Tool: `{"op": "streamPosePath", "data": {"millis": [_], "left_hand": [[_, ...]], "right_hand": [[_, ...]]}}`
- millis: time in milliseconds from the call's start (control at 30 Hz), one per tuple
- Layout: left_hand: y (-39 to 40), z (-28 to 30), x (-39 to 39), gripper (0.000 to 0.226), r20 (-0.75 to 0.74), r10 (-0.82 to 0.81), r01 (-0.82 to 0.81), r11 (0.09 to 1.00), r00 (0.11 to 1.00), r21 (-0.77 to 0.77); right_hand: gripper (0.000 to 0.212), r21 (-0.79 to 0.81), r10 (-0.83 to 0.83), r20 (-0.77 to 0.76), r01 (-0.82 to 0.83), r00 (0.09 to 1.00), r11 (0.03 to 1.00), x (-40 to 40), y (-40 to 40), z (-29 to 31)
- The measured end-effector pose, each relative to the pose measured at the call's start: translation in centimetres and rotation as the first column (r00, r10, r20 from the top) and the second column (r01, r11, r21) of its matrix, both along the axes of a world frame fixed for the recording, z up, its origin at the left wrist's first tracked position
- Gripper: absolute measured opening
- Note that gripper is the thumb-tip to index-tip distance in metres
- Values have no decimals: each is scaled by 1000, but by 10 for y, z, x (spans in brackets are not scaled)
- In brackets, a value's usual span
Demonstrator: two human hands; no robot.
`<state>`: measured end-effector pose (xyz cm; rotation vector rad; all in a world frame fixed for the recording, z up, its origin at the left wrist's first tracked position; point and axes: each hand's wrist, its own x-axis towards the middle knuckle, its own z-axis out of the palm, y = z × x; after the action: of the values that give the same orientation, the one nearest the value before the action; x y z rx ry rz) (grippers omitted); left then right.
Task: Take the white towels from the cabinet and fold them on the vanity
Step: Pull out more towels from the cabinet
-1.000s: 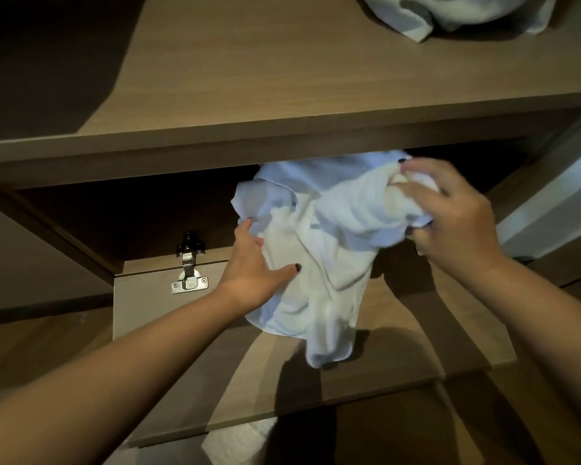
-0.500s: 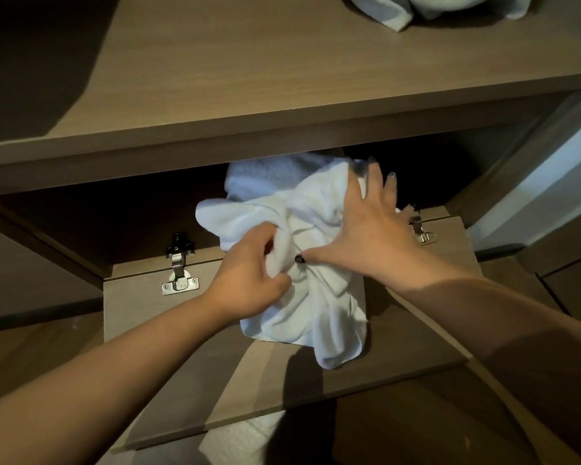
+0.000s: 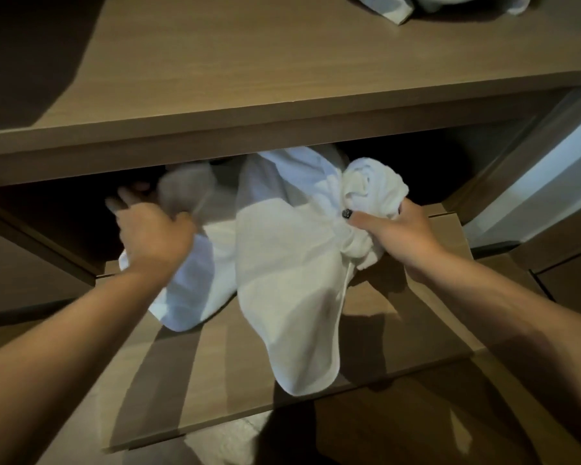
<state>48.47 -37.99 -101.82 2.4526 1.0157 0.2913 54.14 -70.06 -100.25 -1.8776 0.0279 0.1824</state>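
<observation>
Both hands grip bunched white towels at the cabinet mouth, left hand and right hand apart; lifting out is underway, folding on the vanity remains

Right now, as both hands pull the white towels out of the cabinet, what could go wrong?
1. The towels hang in a loose bunch; the long tail droops over the open cabinet door and could slip toward the floor.
2. The right hand grips only one bunched end, while the left hand is blurred at the other side, so part of the bundle may drop.
3. Cloth still inside the cabinet may snag under the vanity top.
</observation>
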Motion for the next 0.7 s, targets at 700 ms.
{"op": "streamPosePath", "data": {"millis": [700], "left_hand": [[-51, -28, -19, 73, -20, -730, 715, 663, 683, 222]], "right_hand": [[37, 72, -395, 278, 391, 876, 918, 6, -51, 33]]}}
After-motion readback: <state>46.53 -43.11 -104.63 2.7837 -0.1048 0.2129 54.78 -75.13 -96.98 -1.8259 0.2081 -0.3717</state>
